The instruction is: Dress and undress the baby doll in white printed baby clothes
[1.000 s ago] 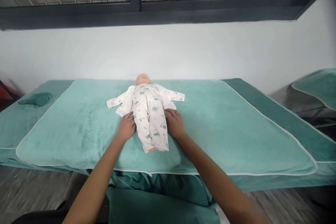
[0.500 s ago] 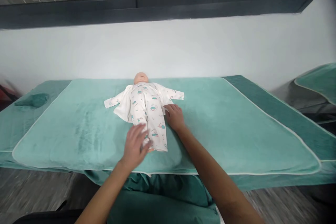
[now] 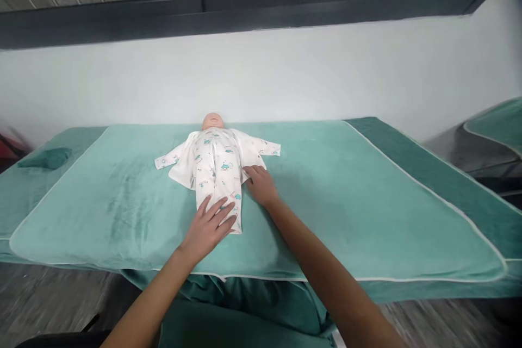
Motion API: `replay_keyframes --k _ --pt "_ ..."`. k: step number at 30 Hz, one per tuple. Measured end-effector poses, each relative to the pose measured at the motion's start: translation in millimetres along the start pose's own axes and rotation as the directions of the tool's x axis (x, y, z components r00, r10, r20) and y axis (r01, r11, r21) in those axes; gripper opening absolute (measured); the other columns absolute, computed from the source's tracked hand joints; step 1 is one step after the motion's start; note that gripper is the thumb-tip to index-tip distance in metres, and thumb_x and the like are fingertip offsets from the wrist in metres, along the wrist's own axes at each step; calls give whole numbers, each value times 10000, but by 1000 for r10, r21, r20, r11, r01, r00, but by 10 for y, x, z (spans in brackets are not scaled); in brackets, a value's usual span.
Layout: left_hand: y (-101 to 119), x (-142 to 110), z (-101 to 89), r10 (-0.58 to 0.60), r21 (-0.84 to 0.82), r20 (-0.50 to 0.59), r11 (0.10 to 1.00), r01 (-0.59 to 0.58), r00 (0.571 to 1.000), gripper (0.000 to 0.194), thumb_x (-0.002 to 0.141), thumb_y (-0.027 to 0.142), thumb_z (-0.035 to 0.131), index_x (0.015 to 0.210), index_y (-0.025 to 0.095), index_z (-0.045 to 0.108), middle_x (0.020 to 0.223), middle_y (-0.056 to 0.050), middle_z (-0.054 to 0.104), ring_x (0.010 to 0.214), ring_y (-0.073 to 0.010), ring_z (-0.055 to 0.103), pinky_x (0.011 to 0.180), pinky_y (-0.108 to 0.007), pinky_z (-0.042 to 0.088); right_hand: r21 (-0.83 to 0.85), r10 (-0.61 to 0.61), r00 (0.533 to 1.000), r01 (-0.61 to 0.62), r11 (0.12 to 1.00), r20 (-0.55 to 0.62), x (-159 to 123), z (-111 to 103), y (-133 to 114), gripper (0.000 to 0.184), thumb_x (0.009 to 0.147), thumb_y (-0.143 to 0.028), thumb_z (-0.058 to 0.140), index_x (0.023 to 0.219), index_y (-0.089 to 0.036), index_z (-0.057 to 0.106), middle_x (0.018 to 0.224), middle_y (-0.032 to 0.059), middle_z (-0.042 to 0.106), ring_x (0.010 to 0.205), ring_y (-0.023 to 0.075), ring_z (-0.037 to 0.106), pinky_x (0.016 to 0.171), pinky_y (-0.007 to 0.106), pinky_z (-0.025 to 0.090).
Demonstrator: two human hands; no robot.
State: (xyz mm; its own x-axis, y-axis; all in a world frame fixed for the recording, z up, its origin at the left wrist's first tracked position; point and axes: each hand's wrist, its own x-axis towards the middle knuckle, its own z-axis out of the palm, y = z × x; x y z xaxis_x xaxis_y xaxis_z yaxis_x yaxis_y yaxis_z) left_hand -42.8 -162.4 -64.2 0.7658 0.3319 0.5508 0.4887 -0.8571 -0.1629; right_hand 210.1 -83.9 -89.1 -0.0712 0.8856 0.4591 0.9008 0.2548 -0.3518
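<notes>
The bald, pinkish baby doll (image 3: 213, 120) lies in front of me on its back, head by the far edge and legs toward me. Behind it stretches the plain white wall (image 3: 326, 70), with the dark grey metal window frame (image 3: 285, 8) crossing above. The long, dark teal bed (image 3: 408, 155) runs along the foot of that wall, and most of its top carries the pale green, plush cover (image 3: 346, 190) edged in white piping, on which the doll rests, left of centre.

Down the doll's front, from just under the chin, runs the long white cloth garment with two trouser legs (image 3: 220, 174). Fanning out from beneath it at both sides is the white cloth top (image 3: 182, 171), its two sleeves stretched wide, the flaps spread flat.

My left hand (image 3: 210, 225) is loose and flat, fingers fanned over the lower trouser legs, gripping nothing. My right hand (image 3: 261, 184) has its fingers slightly bent at the side of the trouser legs, fingertips on the lower edge of the top; I cannot tell whether they pinch the cloth.

Smallest of all are the teal printed motifs (image 3: 225, 166) dotted over the trouser legs, one rather like a little car; any lettering among them is too tiny for me to read.
</notes>
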Motion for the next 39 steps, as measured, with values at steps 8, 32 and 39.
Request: replay_keyframes --k 8,32,39 --pt "-75 -31 -88 -226 -445 -134 884 145 965 333 1005 351 533 1305 226 607 1374 -118 667 1379 -274 540 1186 -550 401 220 83 956 -20 975 -281 -158 -181 54 257 804 -68 457 683 -222 624 826 39 680 875 211 576 914 372 399" --pt "-1809 -34 439 -992 -76 52 108 991 112 343 922 521 546 1052 216 634 878 -89 732 899 -302 690 805 -357 468 895 483 876 -216 391 0 650 -265 -283 285 791 -462 608 965 -237 603 897 6 660 780 186 589 698 299 471" --pt "-1758 -35 433 -985 -98 55 159 982 165 339 941 529 502 994 234 660 799 -58 700 813 -263 658 755 -317 433 527 -165 958 16 849 236 624 -549 -933 158 885 -294 555 756 -236 626 740 -7 658 692 165 541 672 300 397"
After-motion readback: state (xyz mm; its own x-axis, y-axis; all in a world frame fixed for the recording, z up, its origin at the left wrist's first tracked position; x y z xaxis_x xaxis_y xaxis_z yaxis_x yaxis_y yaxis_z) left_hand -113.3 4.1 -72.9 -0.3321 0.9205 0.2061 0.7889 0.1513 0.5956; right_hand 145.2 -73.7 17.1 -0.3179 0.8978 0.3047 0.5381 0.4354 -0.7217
